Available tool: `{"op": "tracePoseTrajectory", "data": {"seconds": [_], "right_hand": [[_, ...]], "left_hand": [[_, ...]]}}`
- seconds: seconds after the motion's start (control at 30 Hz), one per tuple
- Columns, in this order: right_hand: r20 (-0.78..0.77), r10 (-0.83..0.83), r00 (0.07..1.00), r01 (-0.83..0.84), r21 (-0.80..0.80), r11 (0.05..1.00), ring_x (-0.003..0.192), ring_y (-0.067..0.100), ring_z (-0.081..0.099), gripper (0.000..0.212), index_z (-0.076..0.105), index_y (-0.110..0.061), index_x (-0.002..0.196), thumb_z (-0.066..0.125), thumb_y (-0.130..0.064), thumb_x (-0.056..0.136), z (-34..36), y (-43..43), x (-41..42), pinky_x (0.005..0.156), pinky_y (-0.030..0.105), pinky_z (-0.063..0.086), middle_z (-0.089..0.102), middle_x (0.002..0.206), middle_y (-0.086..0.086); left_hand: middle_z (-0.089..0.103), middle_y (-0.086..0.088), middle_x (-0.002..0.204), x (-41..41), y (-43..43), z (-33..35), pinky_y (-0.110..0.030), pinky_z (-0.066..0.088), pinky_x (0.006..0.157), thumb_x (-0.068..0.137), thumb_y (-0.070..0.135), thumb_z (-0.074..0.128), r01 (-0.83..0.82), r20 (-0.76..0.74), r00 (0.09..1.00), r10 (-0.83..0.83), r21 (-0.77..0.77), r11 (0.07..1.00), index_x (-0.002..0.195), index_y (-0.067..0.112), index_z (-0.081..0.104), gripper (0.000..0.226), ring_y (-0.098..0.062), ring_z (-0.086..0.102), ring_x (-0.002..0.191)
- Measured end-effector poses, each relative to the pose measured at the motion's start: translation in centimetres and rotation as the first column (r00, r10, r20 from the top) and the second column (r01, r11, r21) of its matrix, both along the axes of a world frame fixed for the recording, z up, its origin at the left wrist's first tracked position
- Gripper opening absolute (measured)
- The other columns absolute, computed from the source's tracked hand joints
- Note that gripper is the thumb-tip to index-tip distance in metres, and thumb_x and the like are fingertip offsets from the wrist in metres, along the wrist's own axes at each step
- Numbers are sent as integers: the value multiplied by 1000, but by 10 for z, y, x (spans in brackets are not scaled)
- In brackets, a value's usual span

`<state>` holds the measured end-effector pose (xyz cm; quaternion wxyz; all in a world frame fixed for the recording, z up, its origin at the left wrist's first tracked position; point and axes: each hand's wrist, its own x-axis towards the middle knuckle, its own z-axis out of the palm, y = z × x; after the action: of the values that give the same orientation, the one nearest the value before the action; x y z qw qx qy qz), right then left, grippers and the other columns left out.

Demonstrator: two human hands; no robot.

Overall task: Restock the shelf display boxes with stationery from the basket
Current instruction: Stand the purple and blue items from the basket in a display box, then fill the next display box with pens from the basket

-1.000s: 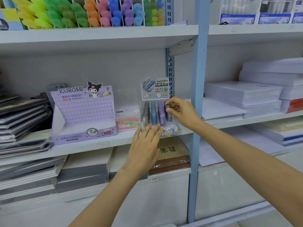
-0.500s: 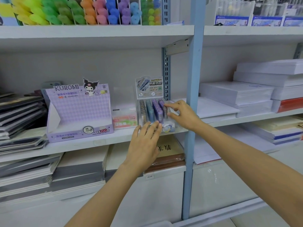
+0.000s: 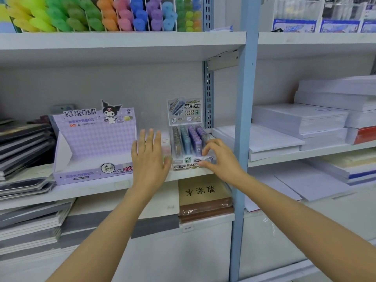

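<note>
A clear display box (image 3: 184, 165) of lead tubes (image 3: 188, 139) in grey, teal and purple rows stands on the middle shelf (image 3: 101, 190) beside the blue upright. My right hand (image 3: 220, 157) grips its front right corner, thumb on the front label and fingers curled against the right side. With straight, spread fingers, my left hand (image 3: 149, 157) hovers just left of the box, in front of a small pink box (image 3: 165, 142) that it partly hides. Further left stands an open purple Kuromi display box (image 3: 93, 139) showing no contents. No basket is in view.
A blue upright post (image 3: 243, 139) rises just right of the display box. Paper reams (image 3: 301, 119) are stacked on the right shelves, dark notebooks (image 3: 22, 143) at the left. Coloured highlighters (image 3: 114, 15) fill the top shelf. A brown book stack (image 3: 203, 196) lies below.
My right hand dropped from the tops of the lead tubes to the box's front right corner. My left hand shifted left, away from the box front, with fingers spread.
</note>
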<state>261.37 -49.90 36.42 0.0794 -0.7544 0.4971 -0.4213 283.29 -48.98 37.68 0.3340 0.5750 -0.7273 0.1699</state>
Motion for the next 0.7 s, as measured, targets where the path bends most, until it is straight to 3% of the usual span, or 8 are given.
{"op": "tracePoseTrajectory", "data": {"seconds": [0.07, 0.17, 0.23, 0.33, 0.43, 0.53, 0.6, 0.7], "right_hand": [[3, -18, 1000, 18, 28, 999, 107, 13, 51, 25, 54, -23, 92, 76, -28, 80, 0, -11, 1, 80, 24, 37, 53, 110, -6], [-11, -31, 999, 32, 49, 998, 101, 13, 52, 25, 54, -24, 94, 75, -30, 81, 2, -24, 0, 72, 13, 34, 55, 106, -6], [-38, -30, 999, 33, 73, 997, 103, 13, 53, 26, 54, -22, 96, 74, -30, 82, 3, -30, -1, 72, 11, 32, 56, 109, -5], [-56, -41, 998, 45, 83, 996, 114, 17, 49, 27, 56, -17, 100, 74, -27, 83, 6, -28, 1, 82, 21, 36, 53, 119, -1], [30, -34, 999, 39, -174, 984, 125, 18, 41, 22, 60, -12, 100, 73, -20, 83, 5, -5, 17, 103, 31, 33, 50, 127, 4], [19, 199, 980, -184, -307, 934, 111, 11, 51, 11, 61, -13, 96, 66, -18, 87, -12, 27, 46, 92, 26, 42, 54, 116, 2], [-53, 335, 941, -339, -172, 925, 93, 4, 54, 7, 61, -16, 94, 63, -20, 90, -40, 45, 66, 80, 22, 46, 56, 106, -2], [-170, 471, 866, -442, 181, 878, 81, 4, 55, 8, 66, -15, 96, 63, -21, 91, -101, 59, 91, 72, 24, 49, 61, 96, -4]], "left_hand": [[32, -13, 152, 5, -7, 2, -48, 8, 119, 93, 23, 53, -5, 25, 1000, 4, 43, 999, 150, 8, 28, 64, -30, 19, 145], [49, -15, 131, 8, -5, 0, -50, 23, 112, 87, 14, 59, 18, 45, 999, -17, -31, 999, 142, 6, 42, 58, -33, 41, 125], [51, -15, 129, 10, -2, -4, -52, 27, 110, 85, 13, 61, 44, 54, 998, -41, -71, 996, 140, 5, 45, 58, -34, 43, 122], [46, -17, 141, 15, 6, -6, -52, 24, 114, 86, 11, 61, 98, 67, 993, -93, -79, 992, 143, 4, 41, 61, -35, 38, 132], [34, -18, 151, 20, 17, -14, -51, 20, 117, 87, 10, 60, 134, 36, 991, -131, -116, 984, 145, 4, 38, 62, -36, 27, 142], [41, -16, 144, 24, 39, -50, -47, 30, 109, 84, 9, 59, 120, -92, 985, -145, -240, 964, 139, 8, 45, 57, -36, 36, 134], [48, -13, 135, 29, 56, -95, -41, 34, 102, 81, 6, 59, 109, -153, 977, -149, -238, 965, 133, 9, 51, 52, -33, 44, 124], [61, -9, 114, 47, 84, -184, -35, 42, 86, 80, 0, 64, 138, -261, 957, -124, 35, 990, 116, 10, 61, 37, -31, 56, 104]]}}
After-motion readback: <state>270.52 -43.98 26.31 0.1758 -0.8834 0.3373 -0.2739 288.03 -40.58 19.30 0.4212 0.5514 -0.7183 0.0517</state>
